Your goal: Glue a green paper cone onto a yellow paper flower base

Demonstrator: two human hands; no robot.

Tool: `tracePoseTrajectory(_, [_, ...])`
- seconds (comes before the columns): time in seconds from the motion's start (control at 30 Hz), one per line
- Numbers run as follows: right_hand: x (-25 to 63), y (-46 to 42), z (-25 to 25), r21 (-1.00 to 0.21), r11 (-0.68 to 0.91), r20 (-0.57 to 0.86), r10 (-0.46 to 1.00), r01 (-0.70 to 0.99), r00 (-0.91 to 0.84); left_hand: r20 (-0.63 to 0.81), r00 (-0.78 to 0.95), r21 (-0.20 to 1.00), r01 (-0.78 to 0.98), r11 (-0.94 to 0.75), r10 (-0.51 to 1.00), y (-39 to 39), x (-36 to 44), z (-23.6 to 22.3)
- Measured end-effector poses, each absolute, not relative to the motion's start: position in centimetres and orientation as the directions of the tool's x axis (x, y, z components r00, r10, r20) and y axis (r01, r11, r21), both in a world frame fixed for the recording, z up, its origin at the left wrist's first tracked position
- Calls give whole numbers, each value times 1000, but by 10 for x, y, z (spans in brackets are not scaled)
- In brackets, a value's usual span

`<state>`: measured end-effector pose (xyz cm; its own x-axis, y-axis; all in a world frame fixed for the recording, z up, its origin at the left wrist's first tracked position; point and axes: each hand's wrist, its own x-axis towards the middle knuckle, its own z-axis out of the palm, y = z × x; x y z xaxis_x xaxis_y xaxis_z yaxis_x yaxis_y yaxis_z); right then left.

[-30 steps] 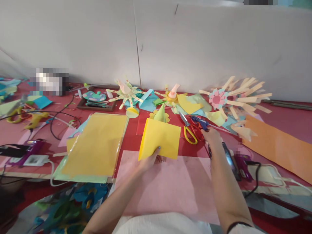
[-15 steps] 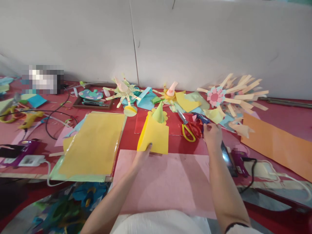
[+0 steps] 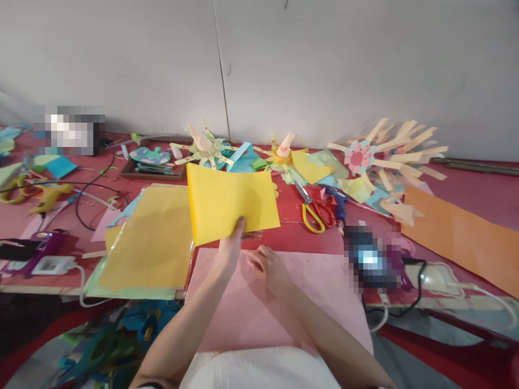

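Observation:
A folded sheet of yellow paper (image 3: 227,202) is pinched at its lower edge by my left hand (image 3: 231,246), thumb in front and fingers behind. The sheet stands tilted up above the table, its fold at the left. Just below and to the right, my right hand (image 3: 270,270) hovers over the pink sheet (image 3: 243,319) with its fingers curled together. Whether something small sits between those fingers is hidden. Beyond the hands lie yellow-and-red-handled scissors (image 3: 313,213) and a blue glue gun (image 3: 337,199). A red sheet (image 3: 290,202) lies behind the yellow paper.
Paper flower crafts (image 3: 284,154) line the back by the wall. A stack of yellow sheets (image 3: 150,243) lies left, with a yellow glue gun (image 3: 52,197) and cables beyond. To the right are a blurred-out phone (image 3: 368,259) and orange paper (image 3: 462,237).
My right hand has left the blue glue gun and come back beside my left hand. The yellow paper has swung left and up, now covering the green cone. The phone area is now more exposed.

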<state>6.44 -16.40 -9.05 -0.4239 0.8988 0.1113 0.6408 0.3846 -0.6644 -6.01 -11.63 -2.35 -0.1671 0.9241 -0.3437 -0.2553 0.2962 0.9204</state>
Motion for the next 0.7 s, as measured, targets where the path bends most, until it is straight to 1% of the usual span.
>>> tracePoseTrajectory(0.1, [60,-165,-93,-647,415,130,887,639,-444,-375,-143,904,-275,328,916,-118,-50,-28])
tracePoseTrajectory(0.2, [58,-165,-96,-660,407,139,892,632,-429,-408,-133,896,-245,369,903,-120,-40,-39])
tracePoseTrajectory(0.33, [75,-153,-94,-692,353,139,921,629,-364,-445,-112,885,-206,418,888,-117,-36,-65])
tracePoseTrajectory(0.37, [85,-147,-93,-690,319,137,939,649,-315,-449,-106,882,-212,421,887,-115,-36,-71])
tracePoseTrajectory(0.4, [97,-139,-90,-682,274,135,958,678,-252,-421,-91,892,-223,393,903,-114,-37,-76])
tracePoseTrajectory(0.5, [143,-114,-81,-617,92,149,989,781,2,-338,-48,922,-219,320,940,-112,-39,-83])
tracePoseTrajectory(0.6, [182,-92,-72,-506,-88,172,965,858,200,-326,-48,935,-164,315,944,-114,-40,-82])
tracePoseTrajectory(0.7, [197,-78,-68,-357,-225,124,951,907,284,-335,-60,937,-130,325,940,-115,-38,-81])
